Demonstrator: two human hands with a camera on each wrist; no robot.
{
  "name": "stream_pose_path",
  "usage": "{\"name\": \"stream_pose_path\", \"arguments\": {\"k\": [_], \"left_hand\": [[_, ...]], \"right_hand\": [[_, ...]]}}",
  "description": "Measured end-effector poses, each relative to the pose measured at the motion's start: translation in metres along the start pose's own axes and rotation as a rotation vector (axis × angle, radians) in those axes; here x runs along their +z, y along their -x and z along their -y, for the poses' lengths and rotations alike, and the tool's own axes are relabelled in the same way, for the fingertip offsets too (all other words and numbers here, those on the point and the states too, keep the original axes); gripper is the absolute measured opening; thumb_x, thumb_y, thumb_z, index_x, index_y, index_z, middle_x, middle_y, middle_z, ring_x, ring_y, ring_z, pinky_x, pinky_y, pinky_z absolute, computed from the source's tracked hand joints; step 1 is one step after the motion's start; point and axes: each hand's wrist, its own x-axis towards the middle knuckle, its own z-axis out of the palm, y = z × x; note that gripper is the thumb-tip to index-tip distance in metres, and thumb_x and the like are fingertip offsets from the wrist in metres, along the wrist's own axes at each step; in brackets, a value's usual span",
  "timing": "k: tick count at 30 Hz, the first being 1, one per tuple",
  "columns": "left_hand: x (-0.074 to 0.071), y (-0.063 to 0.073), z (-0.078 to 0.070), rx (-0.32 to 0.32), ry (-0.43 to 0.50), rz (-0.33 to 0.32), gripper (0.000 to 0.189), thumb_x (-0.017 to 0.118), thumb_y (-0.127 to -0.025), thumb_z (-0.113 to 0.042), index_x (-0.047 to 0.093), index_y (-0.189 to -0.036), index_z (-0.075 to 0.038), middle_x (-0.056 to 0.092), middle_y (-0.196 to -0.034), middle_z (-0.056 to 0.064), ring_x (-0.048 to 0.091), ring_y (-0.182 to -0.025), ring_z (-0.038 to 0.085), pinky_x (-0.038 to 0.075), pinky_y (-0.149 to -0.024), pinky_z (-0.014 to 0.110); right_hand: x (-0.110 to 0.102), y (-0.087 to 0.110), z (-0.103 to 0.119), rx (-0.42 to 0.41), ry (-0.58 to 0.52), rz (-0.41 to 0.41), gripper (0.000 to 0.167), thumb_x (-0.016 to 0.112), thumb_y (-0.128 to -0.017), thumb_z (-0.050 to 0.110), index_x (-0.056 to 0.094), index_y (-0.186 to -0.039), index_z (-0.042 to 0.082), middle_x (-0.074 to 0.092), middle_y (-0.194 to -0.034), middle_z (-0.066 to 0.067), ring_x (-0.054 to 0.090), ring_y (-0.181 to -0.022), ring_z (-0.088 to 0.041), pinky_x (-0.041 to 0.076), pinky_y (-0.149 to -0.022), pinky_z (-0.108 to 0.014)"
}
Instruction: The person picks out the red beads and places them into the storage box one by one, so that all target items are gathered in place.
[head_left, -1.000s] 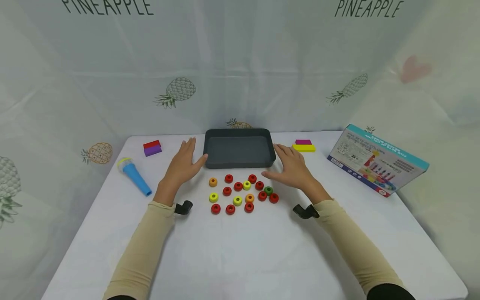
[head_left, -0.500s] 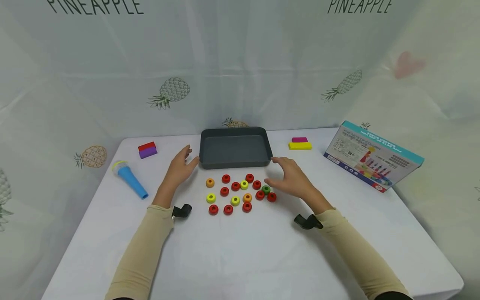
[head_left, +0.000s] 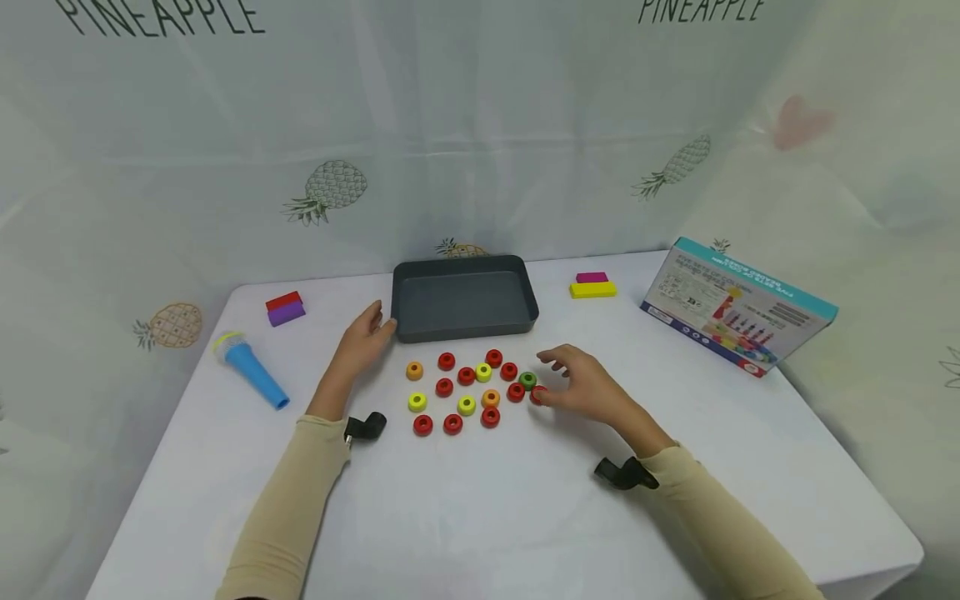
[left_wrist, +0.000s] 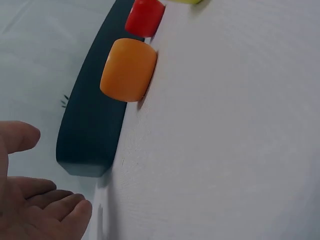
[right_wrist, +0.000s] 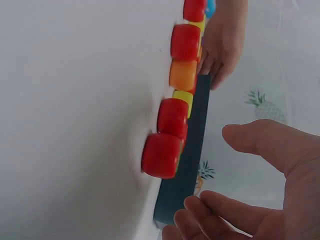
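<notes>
Several red, yellow, orange and green beads with holes lie scattered on the white table in front of a dark grey tray (head_left: 465, 336). My left hand (head_left: 362, 343) is at the tray's left front corner, holding nothing; in the left wrist view its fingers are relaxed, near an orange bead (left_wrist: 129, 70). My right hand (head_left: 585, 383) hovers at the right end of the beads, its thumb overlapping the outermost red bead (head_left: 536, 397) in the head view. The right wrist view shows thumb and fingers apart, with a gap to that red bead (right_wrist: 161, 156). A green bead (head_left: 528, 381) sits beside it.
A blue toy microphone (head_left: 255, 373) lies at the left, below red and purple blocks (head_left: 286, 313). Yellow and magenta blocks (head_left: 592, 290) lie right of the tray. A tilted cardboard box (head_left: 738, 308) stands at the far right. A printed pineapple curtain (head_left: 480, 125) hangs behind.
My right hand has come away from the tray's right side, down toward the rightmost beads. My left hand has drawn slightly back toward me. The beads and tray stay in place; the head view has shifted slightly.
</notes>
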Motion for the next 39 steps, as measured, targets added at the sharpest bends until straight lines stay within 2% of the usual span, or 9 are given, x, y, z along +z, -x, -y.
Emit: {"name": "stream_pose_path", "arguments": {"k": [5, 12, 16, 21, 29, 39], "left_hand": [[-0.001, -0.007, 0.003, 0.023, -0.02, 0.03, 0.07, 0.039, -0.108, -0.041, 0.012, -0.164, -0.009, 0.018, -0.169, 0.013, 0.024, -0.156, 0.031, 0.021, -0.128, 0.048], [0.006, -0.012, 0.01, 0.038, -0.025, 0.068, 0.061, 0.032, -0.111, -0.032, 0.013, -0.163, -0.007, 0.019, -0.169, 0.015, 0.018, -0.157, 0.034, 0.016, -0.129, 0.051], [0.01, -0.014, 0.011, 0.049, -0.047, 0.065, 0.061, 0.032, -0.11, -0.031, 0.013, -0.163, -0.008, 0.017, -0.169, 0.014, 0.015, -0.158, 0.033, 0.015, -0.129, 0.052], [0.009, -0.015, 0.009, 0.086, -0.048, 0.055, 0.061, 0.035, -0.11, -0.029, 0.014, -0.163, -0.009, 0.019, -0.169, 0.014, 0.019, -0.157, 0.035, 0.017, -0.128, 0.053], [0.008, -0.015, 0.014, 0.085, -0.03, 0.052, 0.06, 0.036, -0.11, -0.03, 0.015, -0.163, -0.011, 0.019, -0.169, 0.012, 0.018, -0.157, 0.033, 0.018, -0.128, 0.052], [0.008, -0.015, 0.015, 0.107, -0.01, 0.056, 0.06, 0.036, -0.11, -0.029, 0.016, -0.163, -0.011, 0.02, -0.169, 0.012, 0.019, -0.157, 0.034, 0.018, -0.128, 0.053]], "right_hand": [[0.005, 0.007, -0.005, -0.01, -0.001, -0.005, 0.058, 0.083, -0.083, 0.028, 0.064, -0.132, 0.005, 0.066, -0.128, -0.011, 0.062, -0.111, -0.027, 0.059, -0.093, -0.046], [0.009, 0.016, -0.011, 0.011, -0.011, -0.005, 0.053, 0.085, -0.081, 0.026, 0.067, -0.127, 0.006, 0.068, -0.121, -0.008, 0.061, -0.101, -0.022, 0.06, -0.084, -0.036], [0.011, 0.018, -0.014, 0.012, -0.012, -0.009, 0.049, 0.085, -0.081, 0.024, 0.069, -0.124, 0.006, 0.07, -0.117, -0.006, 0.059, -0.093, -0.019, 0.057, -0.077, -0.03], [0.013, 0.018, -0.017, 0.016, -0.009, -0.009, 0.043, 0.085, -0.081, 0.021, 0.071, -0.12, 0.009, 0.071, -0.113, -0.003, 0.059, -0.093, -0.017, 0.056, -0.079, -0.03], [0.019, 0.017, -0.014, -0.003, -0.009, -0.033, 0.035, 0.084, -0.082, 0.015, 0.073, -0.115, 0.01, 0.072, -0.108, -0.001, 0.06, -0.09, -0.015, 0.057, -0.077, -0.028], [0.023, 0.016, -0.011, 0.055, -0.004, -0.051, 0.031, 0.082, -0.084, 0.015, 0.075, -0.113, 0.013, 0.072, -0.103, 0.001, 0.061, -0.087, -0.015, 0.056, -0.074, -0.024]]}}
